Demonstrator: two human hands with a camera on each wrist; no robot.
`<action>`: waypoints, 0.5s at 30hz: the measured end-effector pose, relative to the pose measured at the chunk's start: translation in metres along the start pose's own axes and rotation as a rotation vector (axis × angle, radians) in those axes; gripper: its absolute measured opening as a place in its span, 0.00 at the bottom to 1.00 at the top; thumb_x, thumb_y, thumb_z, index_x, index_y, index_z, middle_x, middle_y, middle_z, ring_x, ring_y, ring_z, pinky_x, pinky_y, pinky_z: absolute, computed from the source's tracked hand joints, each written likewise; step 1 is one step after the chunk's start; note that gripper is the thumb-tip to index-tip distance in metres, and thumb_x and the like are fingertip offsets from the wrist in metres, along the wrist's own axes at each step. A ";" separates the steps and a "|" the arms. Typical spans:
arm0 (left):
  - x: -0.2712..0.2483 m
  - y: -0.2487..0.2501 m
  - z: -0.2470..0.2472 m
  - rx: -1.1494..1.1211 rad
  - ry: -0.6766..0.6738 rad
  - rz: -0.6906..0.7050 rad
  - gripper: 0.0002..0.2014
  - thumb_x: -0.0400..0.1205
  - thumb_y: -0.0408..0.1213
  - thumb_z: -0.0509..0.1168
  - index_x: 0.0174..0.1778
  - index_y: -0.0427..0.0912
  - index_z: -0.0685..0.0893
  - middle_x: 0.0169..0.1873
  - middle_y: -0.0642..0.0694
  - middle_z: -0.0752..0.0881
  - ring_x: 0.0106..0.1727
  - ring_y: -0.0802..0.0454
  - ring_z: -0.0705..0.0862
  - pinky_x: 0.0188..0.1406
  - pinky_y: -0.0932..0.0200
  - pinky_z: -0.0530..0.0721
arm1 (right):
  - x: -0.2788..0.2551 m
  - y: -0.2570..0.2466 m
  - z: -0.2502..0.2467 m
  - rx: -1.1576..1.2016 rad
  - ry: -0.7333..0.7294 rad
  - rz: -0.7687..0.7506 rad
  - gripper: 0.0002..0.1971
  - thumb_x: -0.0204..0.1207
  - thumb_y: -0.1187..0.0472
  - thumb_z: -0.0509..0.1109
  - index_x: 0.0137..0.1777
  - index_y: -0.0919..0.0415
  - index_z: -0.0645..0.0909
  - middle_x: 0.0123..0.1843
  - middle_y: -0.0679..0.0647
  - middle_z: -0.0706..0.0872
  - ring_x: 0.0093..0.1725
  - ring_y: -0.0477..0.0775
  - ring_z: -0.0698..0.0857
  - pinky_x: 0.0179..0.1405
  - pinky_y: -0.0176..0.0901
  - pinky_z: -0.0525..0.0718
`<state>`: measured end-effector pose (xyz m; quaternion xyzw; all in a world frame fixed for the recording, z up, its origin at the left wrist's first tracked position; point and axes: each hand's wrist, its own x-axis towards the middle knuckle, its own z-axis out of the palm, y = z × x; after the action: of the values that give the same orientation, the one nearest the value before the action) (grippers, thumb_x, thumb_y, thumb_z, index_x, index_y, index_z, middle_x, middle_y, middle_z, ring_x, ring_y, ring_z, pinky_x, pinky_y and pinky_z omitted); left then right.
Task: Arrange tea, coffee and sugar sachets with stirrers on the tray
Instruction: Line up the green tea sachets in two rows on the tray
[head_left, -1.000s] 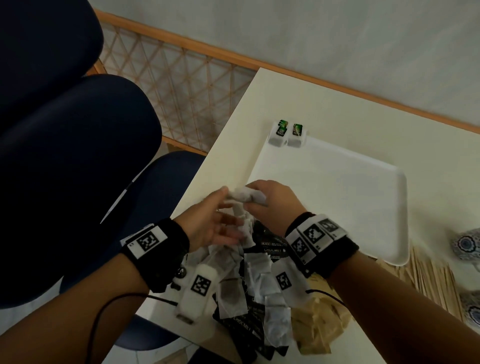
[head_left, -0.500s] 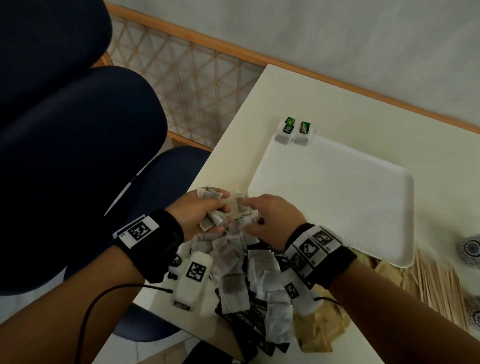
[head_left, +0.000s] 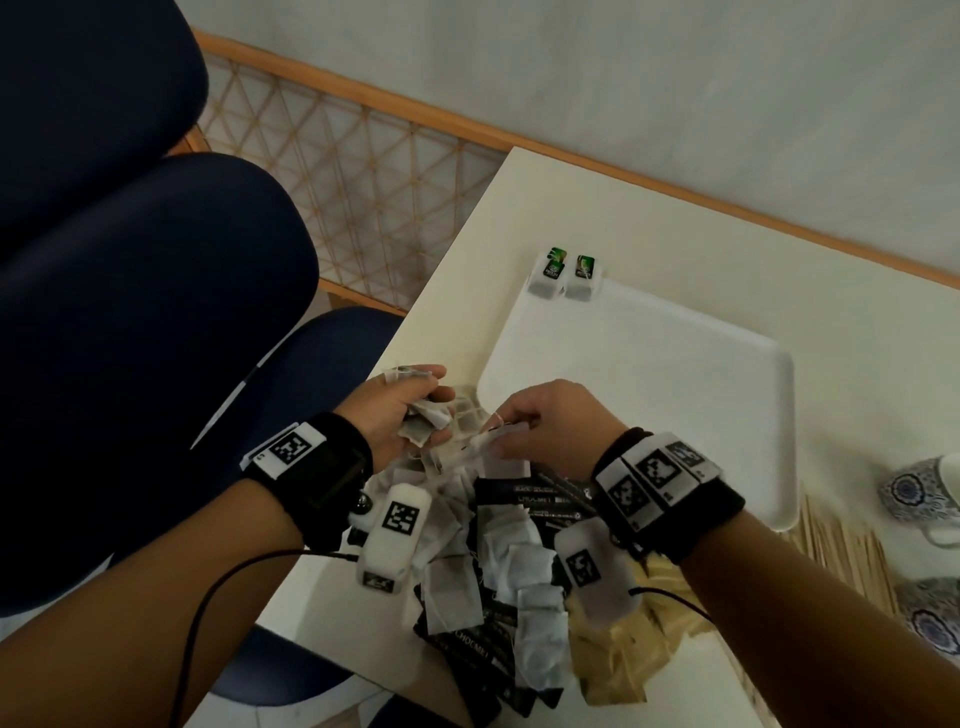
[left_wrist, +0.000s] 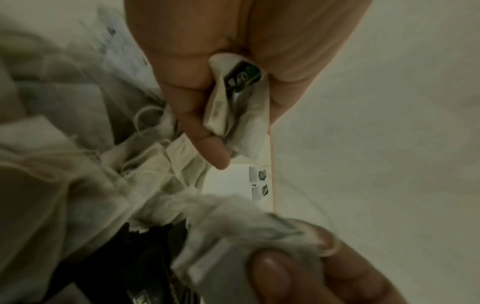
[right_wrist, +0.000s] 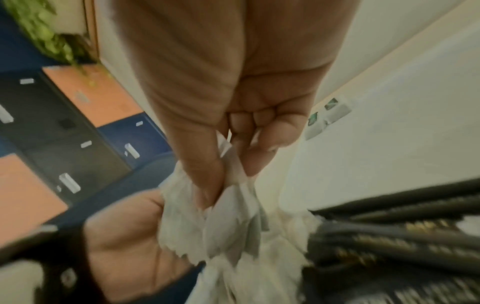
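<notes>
Thin white filter paper and tangled string make up the heap of tea bags (head_left: 498, 566) at the near end of the table (head_left: 519, 218), and both hands are working at its top. The left hand (head_left: 400, 410) has its fingers curled around a small bunch of tea bags; the left wrist view shows a green tag (left_wrist: 242, 77) pinched inside that grip. The right hand (head_left: 550, 421) pinches another tea bag (head_left: 488, 439) between thumb and fingers, and threads run between the two bunches.

Under and beside the tea bags lie black coffee sachets (head_left: 540, 501) and pale brown sugar sachets (head_left: 618, 660). The white tray (head_left: 727, 405) sits just beyond the hands, with only two tea bags (head_left: 566, 273) set side by side at its far-left corner. Wooden stirrers (head_left: 836, 551) lie near the tray's right end, next to patterned blue cups (head_left: 919, 493).

The step in hand looks like freeing tea bags from the knot of strings, so the arranging is barely begun. The next move probably calls for a gentle pull apart without tearing paper, then laying the freed bag beside the two on the tray.
</notes>
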<state>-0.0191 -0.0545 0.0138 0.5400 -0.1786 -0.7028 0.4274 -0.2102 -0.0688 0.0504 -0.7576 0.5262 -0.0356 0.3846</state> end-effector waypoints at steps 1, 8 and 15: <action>0.003 -0.001 0.004 0.016 -0.006 -0.013 0.06 0.86 0.34 0.59 0.54 0.41 0.81 0.43 0.40 0.84 0.33 0.46 0.81 0.23 0.60 0.80 | -0.002 -0.001 -0.006 0.046 0.005 -0.004 0.09 0.68 0.56 0.78 0.48 0.57 0.89 0.44 0.53 0.89 0.44 0.51 0.85 0.42 0.38 0.80; 0.005 0.007 0.036 0.088 -0.326 -0.190 0.32 0.70 0.66 0.62 0.53 0.42 0.90 0.44 0.35 0.87 0.38 0.43 0.85 0.34 0.55 0.85 | 0.003 -0.001 -0.021 0.525 0.187 0.022 0.05 0.70 0.67 0.78 0.43 0.68 0.87 0.29 0.49 0.83 0.25 0.36 0.76 0.28 0.27 0.73; 0.016 0.008 0.044 0.234 -0.389 -0.045 0.09 0.77 0.31 0.70 0.53 0.38 0.85 0.40 0.39 0.85 0.34 0.47 0.86 0.28 0.57 0.86 | 0.011 0.014 -0.033 0.387 0.288 0.028 0.07 0.74 0.61 0.71 0.48 0.61 0.87 0.43 0.56 0.90 0.34 0.47 0.78 0.35 0.44 0.78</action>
<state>-0.0567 -0.0810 0.0257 0.4441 -0.3260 -0.7774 0.3037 -0.2313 -0.0979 0.0603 -0.6495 0.5693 -0.2381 0.4442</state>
